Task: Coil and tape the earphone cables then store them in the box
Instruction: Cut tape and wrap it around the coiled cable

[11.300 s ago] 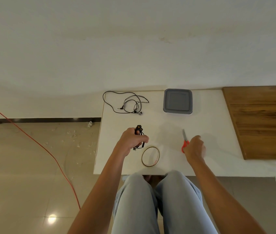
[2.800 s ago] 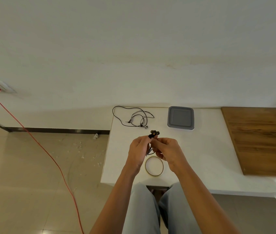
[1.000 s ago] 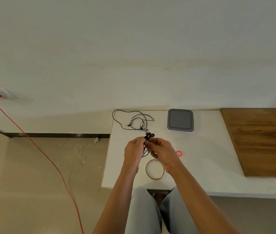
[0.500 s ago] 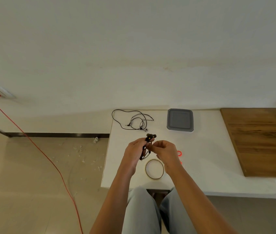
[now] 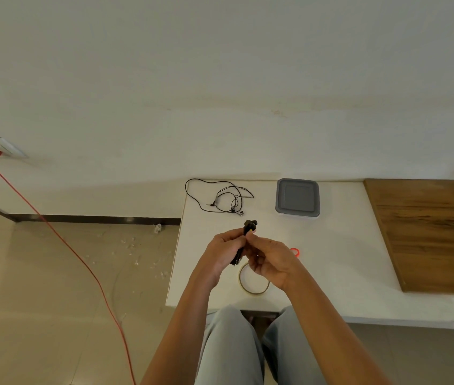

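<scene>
The left hand (image 5: pixel 224 251) is gripping a coiled black earphone bundle (image 5: pixel 249 225) at the centre of the frame, fingers curled round its middle. The two earbuds are sticking up above the knuckles and a short end is poking out below. The right hand (image 5: pixel 271 262) is pinching the same bundle just under the buds with thumb and forefinger, its other fingers curled in. Both hands are hovering over the near left part of the white tabletop (image 5: pixel 339 245).

A second earphone cable (image 5: pixel 235 202) is lying loose and tangled at the far left corner, its widest loop reaching the tabletop's left edge. The grey box (image 5: pixel 297 198), lid on, is sitting to the right of it near the wall. A tape roll (image 5: pixel 253 293) is lying flat below the hands, close to the near edge, and the red handle of the scissors (image 5: pixel 294 251) is showing just beyond the right hand.

Bare white surface is stretching between the hands, the box and the wooden board (image 5: pixel 431 232) at the right. A red cord (image 5: pixel 81 262) is trailing across the floor at the left.
</scene>
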### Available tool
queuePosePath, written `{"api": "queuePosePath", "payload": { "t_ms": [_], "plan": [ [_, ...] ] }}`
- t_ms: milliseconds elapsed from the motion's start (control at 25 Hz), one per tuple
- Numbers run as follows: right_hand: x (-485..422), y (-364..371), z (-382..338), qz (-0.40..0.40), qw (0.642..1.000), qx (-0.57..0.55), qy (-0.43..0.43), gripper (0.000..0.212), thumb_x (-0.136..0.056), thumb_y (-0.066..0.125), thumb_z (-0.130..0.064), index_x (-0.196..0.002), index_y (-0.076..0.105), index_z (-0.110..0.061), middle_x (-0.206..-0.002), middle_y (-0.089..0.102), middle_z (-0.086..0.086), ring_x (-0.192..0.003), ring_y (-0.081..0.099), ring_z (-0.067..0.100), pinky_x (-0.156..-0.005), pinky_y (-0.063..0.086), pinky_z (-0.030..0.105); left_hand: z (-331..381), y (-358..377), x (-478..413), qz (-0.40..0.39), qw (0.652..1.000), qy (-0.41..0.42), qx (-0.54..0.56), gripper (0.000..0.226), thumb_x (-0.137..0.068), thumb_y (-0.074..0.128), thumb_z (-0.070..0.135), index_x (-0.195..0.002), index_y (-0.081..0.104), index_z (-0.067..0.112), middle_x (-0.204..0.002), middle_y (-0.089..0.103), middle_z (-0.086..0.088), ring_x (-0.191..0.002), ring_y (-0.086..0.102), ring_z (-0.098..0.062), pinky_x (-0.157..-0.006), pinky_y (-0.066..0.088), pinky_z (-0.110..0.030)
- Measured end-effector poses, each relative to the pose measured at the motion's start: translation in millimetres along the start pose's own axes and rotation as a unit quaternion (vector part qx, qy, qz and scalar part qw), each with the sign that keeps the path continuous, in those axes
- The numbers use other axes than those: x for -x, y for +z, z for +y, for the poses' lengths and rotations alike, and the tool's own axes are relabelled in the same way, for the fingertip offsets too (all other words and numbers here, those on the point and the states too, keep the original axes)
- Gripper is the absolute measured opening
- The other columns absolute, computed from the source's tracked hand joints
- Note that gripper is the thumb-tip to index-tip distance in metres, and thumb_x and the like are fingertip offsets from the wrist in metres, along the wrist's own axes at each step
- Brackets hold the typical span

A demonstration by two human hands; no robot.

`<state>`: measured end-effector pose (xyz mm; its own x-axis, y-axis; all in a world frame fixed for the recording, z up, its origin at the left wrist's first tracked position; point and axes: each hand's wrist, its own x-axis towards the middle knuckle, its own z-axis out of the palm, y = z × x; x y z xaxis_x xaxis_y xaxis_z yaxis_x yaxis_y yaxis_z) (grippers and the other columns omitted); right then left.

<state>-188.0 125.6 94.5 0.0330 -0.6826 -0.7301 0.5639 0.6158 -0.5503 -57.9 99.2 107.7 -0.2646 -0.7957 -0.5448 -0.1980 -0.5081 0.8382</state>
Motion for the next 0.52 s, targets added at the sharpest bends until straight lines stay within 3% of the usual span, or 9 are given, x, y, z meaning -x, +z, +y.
{"api": "queuePosePath", "payload": {
  "t_ms": [200,360,520],
  "plan": [
    [-1.2,1.7,1.5,0.001,0.999,0.027,-0.04,0.015,-0.086,0.068,-0.019,-0.09,0.07,-0.005,-0.076,0.066,0.008,-0.07,0.056,0.011,-0.067,0.047,0.021,-3.3,1.3,-1.4,-0.011,0.999,-0.012,0.036,0.03,-0.073,0.067,0.046,-0.095,0.076,0.029,-0.084,0.067,-0.005,-0.075,0.059,-0.014,-0.081,0.048,-0.029],
    [0.1,2.0,5.3,-0.013,0.999,-0.012,-0.039,0.01,-0.088,0.064,-0.014,-0.087,0.069,-0.006,-0.074,0.067,0.007,-0.066,0.056,0.01,-0.068,0.047,0.021,-4.2,-1.7,-6.5,0.011,0.998,-0.05,0.045,0.025,-0.075,0.068,0.034,-0.082,0.068,0.01,-0.07,0.061,-0.005,-0.066,0.055,-0.017,-0.069,0.046,-0.03],
    [-1.0,-2.0,2.7,-0.02,0.999,0.012,-0.022,0.007,-0.086,0.066,-0.016,-0.088,0.069,-0.011,-0.08,0.069,0.006,-0.072,0.06,0.011,-0.07,0.046,0.024,-2.4,-5.3,-3.4,0.017,0.995,-0.06,0.073,0.021,-0.081,0.073,0.022,-0.094,0.068,0.007,-0.067,0.062,-0.002,-0.057,0.056,-0.009,-0.061,0.047,-0.023]
  ]
}}
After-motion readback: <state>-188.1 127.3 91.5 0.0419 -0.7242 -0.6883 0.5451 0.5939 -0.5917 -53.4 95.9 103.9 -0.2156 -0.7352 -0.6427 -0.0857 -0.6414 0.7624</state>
